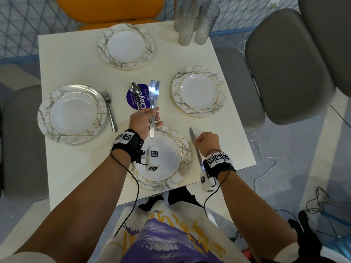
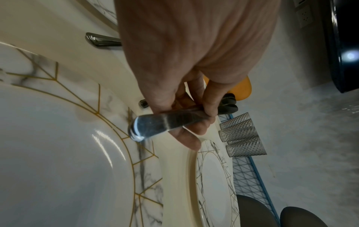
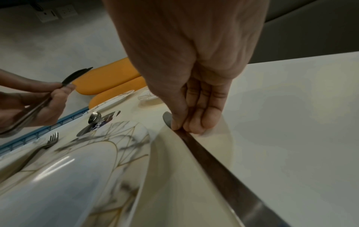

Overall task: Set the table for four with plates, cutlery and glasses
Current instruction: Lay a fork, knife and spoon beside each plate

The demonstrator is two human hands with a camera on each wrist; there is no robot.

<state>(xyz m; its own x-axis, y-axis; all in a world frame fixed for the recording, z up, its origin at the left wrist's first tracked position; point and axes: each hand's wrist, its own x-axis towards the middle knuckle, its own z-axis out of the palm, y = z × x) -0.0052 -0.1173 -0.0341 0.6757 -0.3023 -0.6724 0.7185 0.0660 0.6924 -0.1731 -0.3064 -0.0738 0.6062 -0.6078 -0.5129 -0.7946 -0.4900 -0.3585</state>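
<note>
A cream table [image 1: 76,177] is laid with four marbled plates; just right of the nearest plate [image 1: 176,179] a knife [image 1: 196,149] is pinched by the right hand [image 1: 208,142]; above that plate's far rim, two knives [image 1: 154,103] are gripped by the left hand [image 1: 141,121], fingers curled.

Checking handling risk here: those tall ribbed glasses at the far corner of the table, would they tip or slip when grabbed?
The glasses look tall and narrow, so a sideways knock would probably tip one. They stand clustered near the table corner, so one could topple its neighbours or go over the edge. The ribbed walls likely help the grip.
</note>
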